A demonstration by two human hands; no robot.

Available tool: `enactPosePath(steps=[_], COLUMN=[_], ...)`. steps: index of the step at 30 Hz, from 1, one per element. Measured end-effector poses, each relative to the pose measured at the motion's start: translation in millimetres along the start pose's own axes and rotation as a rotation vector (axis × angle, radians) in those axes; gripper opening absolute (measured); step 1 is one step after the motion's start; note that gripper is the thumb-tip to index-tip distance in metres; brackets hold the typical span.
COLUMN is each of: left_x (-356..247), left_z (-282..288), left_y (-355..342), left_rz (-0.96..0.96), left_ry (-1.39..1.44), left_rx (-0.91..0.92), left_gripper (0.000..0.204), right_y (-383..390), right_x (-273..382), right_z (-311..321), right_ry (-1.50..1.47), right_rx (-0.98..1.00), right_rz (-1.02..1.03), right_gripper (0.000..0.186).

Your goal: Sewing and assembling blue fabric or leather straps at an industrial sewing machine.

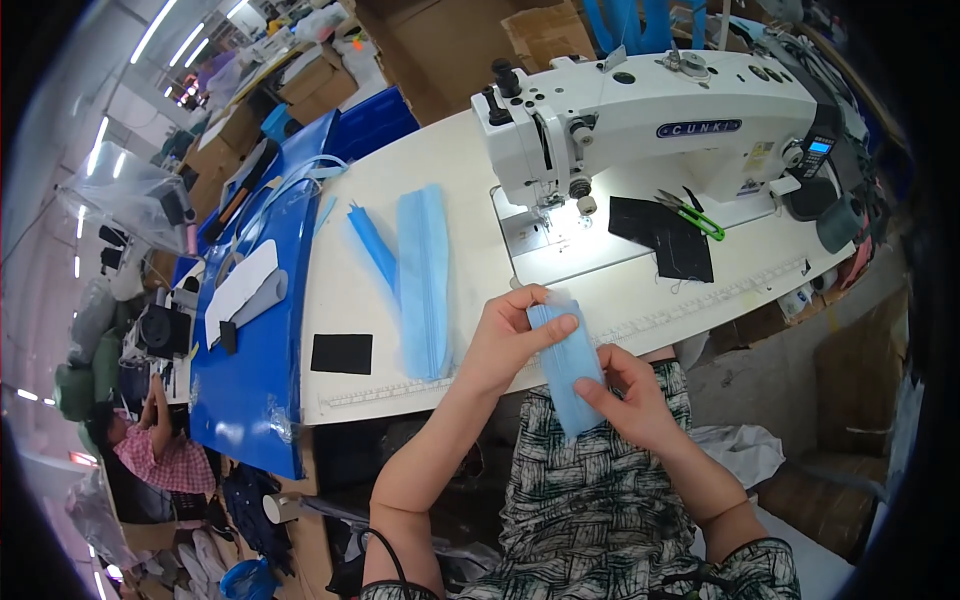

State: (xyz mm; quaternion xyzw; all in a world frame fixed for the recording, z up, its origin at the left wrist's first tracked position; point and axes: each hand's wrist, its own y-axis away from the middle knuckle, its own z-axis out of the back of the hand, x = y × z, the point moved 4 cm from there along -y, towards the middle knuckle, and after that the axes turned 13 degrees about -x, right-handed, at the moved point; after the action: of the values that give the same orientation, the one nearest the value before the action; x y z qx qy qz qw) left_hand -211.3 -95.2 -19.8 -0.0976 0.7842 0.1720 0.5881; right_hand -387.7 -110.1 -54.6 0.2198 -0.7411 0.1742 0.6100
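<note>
A light blue folded fabric piece, narrow and longish, is held over my lap at the table's front edge. My left hand pinches its upper end, thumb on top. Lower on its right side, my right hand grips it between thumb and fingers. Left of my hands, a long light blue fabric strip with a lengthwise seam or zipper line lies on the white table. A darker blue strip runs partly beneath it. Beyond my hands stands a white sewing machine, its needle area lit.
Right of the needle, green-handled scissors rest by a black fabric piece. A black rectangle lies near the front left, and a ruler strip follows the front edge. A blue board adjoins on the left; another person sits beyond.
</note>
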Motion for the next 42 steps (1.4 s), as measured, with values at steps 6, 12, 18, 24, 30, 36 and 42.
enactPosePath(steps=[6,12,18,24,30,36,42], left_x=[-6,24,8,40,53,52,33], left_z=[20,43,68,68,69,74,74], left_y=[-6,-18,-18,-53,-58,-55,-41], left_rz=[-0.023,-0.068,-0.271,-0.449,-0.400,-0.400,-0.387], left_ry=[-0.008,-0.013,0.098,0.095,0.186,0.221,0.174], left_rx=[-0.020,-0.029,-0.028,-0.078,-0.201,-0.239,-0.180], left_gripper=[0.017,0.019,0.022,0.024,0.022,0.026,0.031], right_y=[0,7,3,-19,-25,-29,-25], right_x=[5,-24,-15,-18,-18,-13,-14], right_z=[-4,-2,-29,-40,-40,-40,-41], right_ry=[-0.081,0.176,0.361,0.603,0.578,0.565,0.561], right_rx=[0.094,-0.051,-0.089,-0.096,-0.139,-0.108,-0.141], right_rz=[-0.179,-0.093,0.098,0.255,0.221,0.163,0.204], right_gripper=[0.019,0.016,0.014,0.022,0.029,0.027,0.028])
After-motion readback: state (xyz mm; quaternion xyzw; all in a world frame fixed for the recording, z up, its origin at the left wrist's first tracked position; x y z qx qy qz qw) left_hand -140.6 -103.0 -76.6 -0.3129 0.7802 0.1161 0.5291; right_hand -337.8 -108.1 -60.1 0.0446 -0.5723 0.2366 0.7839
